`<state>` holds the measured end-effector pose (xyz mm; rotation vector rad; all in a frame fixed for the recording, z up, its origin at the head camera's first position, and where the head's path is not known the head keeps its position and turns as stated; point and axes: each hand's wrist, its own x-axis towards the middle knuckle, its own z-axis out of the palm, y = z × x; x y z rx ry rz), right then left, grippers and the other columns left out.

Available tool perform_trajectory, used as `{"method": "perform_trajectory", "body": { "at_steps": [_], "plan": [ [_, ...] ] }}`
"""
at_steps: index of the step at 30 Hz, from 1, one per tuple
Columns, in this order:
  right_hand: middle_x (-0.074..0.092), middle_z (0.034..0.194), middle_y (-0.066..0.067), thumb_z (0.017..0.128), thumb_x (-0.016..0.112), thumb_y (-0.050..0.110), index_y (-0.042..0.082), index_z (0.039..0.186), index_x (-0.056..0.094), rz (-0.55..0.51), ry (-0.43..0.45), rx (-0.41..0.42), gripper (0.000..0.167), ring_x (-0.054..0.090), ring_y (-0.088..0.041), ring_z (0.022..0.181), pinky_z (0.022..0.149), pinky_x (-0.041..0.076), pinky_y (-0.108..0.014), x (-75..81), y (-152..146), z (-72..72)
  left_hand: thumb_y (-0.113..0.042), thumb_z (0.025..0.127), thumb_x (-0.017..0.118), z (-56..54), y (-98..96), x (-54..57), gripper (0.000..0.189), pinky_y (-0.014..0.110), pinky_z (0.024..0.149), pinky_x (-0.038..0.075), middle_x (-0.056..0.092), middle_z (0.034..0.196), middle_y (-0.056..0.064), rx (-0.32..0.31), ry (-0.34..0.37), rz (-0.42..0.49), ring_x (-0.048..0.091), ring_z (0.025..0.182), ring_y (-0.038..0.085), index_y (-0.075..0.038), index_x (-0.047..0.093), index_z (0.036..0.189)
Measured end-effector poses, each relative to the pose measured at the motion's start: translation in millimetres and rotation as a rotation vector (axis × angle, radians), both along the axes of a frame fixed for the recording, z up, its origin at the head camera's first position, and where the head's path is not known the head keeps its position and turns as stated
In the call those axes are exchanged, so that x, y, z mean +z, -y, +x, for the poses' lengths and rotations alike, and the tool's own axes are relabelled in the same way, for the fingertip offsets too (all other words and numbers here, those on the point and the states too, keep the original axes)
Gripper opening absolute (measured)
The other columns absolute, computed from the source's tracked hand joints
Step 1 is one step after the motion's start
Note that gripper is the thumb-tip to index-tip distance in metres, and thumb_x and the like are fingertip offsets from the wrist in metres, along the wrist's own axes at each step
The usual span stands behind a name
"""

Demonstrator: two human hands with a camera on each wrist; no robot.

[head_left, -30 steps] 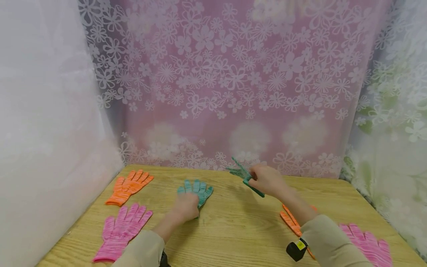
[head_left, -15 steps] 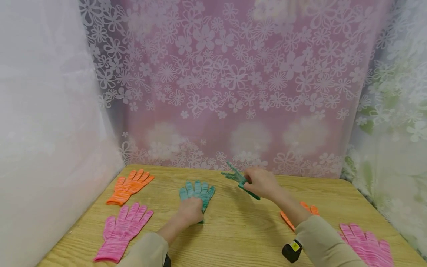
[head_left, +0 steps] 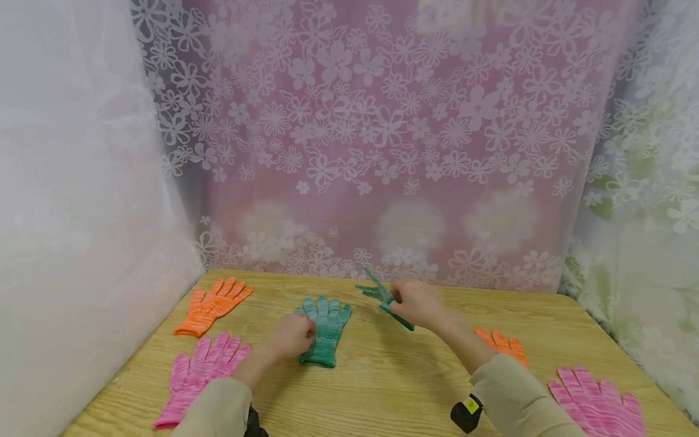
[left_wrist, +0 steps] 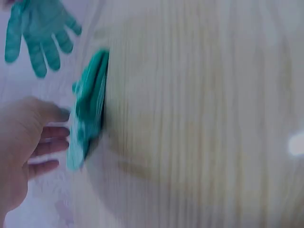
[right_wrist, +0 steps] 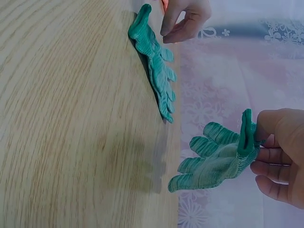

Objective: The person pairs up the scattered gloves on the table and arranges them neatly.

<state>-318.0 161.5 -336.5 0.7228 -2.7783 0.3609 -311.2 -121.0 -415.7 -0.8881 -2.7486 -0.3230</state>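
Note:
One green glove (head_left: 327, 343) lies flat on the table, fingers pointing to the back. My left hand (head_left: 293, 335) is just left of it, fingers loosely bent with nothing between them. In the left wrist view that hand (left_wrist: 23, 142) is beside the glove (left_wrist: 90, 104), its fingers apart from one another. My right hand (head_left: 417, 300) pinches a second green glove (head_left: 384, 297) by the cuff and holds it up above the table. The right wrist view shows this glove (right_wrist: 213, 156) with its fingers dangling away from my hand (right_wrist: 282, 154).
At the left lie an orange glove (head_left: 212, 306) and a pink glove (head_left: 199, 376). At the right are another orange glove (head_left: 503, 345), partly behind my forearm, and another pink glove (head_left: 597, 400). A flowered curtain (head_left: 382, 152) hangs behind the wooden table (head_left: 371, 394).
My left hand has come off the green glove on the table and shifted left, uncovering its cuff. My right hand has moved a little left with the other green glove.

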Motion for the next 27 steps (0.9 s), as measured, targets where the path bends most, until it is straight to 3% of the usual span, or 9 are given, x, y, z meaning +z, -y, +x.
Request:
{"method": "perform_trajectory", "body": {
  "at_steps": [3, 6, 12, 17, 21, 27],
  "plan": [
    [0.04, 0.062, 0.003, 0.079, 0.059, 0.011, 0.015, 0.068, 0.046, -0.006, -0.007, -0.003, 0.017, 0.032, -0.01, 0.051, 0.046, 0.023, -0.023, -2.3, 4, -1.0, -0.012, 0.081, 0.068, -5.4, 14.0, -0.4, 0.004, 0.032, 0.063, 0.048, 0.058, 0.074, -0.001, -0.071, -0.1, -0.114, 0.057, 0.07, 0.016, -0.01, 0.07, 0.078],
    [0.04, 0.061, 0.003, 0.079, 0.059, 0.012, 0.015, 0.069, 0.046, -0.013, 0.005, 0.003, 0.017, 0.032, -0.01, 0.051, 0.045, 0.022, -0.023, -3.7, 9, -1.6, -0.014, 0.08, 0.067, -9.2, 25.0, -3.1, 0.004, 0.034, 0.068, 0.047, 0.056, 0.073, -0.003, -0.119, -0.143, -0.175, 0.056, 0.071, 0.015, -0.012, 0.069, 0.078],
    [0.043, 0.063, 0.003, 0.08, 0.06, 0.013, 0.016, 0.07, 0.049, -0.006, 0.018, 0.003, 0.015, 0.035, -0.01, 0.051, 0.046, 0.026, -0.024, -6.3, 19, -1.5, -0.018, 0.08, 0.067, -9.2, 35.0, -7.3, 0.008, 0.038, 0.076, 0.047, 0.06, 0.081, -0.004, -0.14, -0.107, -0.225, 0.058, 0.079, 0.015, -0.014, 0.07, 0.086],
    [0.034, 0.058, 0.003, 0.081, 0.058, 0.011, 0.016, 0.066, 0.042, 0.005, 0.049, -0.001, 0.022, 0.026, -0.011, 0.05, 0.047, 0.021, -0.025, -8.0, 32, -2.6, -0.021, 0.08, 0.067, -7.3, 36.2, -7.6, 0.008, 0.035, 0.077, 0.048, 0.06, 0.084, -0.003, -0.177, -0.128, -0.265, 0.059, 0.081, 0.016, -0.013, 0.068, 0.084],
    [0.026, 0.056, 0.003, 0.081, 0.057, 0.011, 0.016, 0.064, 0.037, 0.003, 0.044, 0.011, 0.027, 0.019, -0.012, 0.049, 0.048, 0.017, -0.027, -7.1, 44, -4.0, -0.027, 0.082, 0.066, -6.2, 34.7, -6.4, 0.012, 0.033, 0.075, 0.048, 0.056, 0.082, -0.004, -0.177, -0.125, -0.315, 0.056, 0.077, 0.014, -0.015, 0.064, 0.08],
    [0.027, 0.058, 0.003, 0.08, 0.058, 0.01, 0.016, 0.065, 0.038, 0.007, -0.013, 0.024, 0.025, 0.019, -0.011, 0.05, 0.047, 0.016, -0.027, -10.9, 57, -6.0, -0.031, 0.087, 0.061, -6.6, 32.9, -5.7, 0.014, 0.03, 0.068, 0.045, 0.048, 0.079, -0.006, -0.18, -0.098, -0.371, 0.048, 0.071, 0.011, -0.017, 0.059, 0.083]
  ]
}}
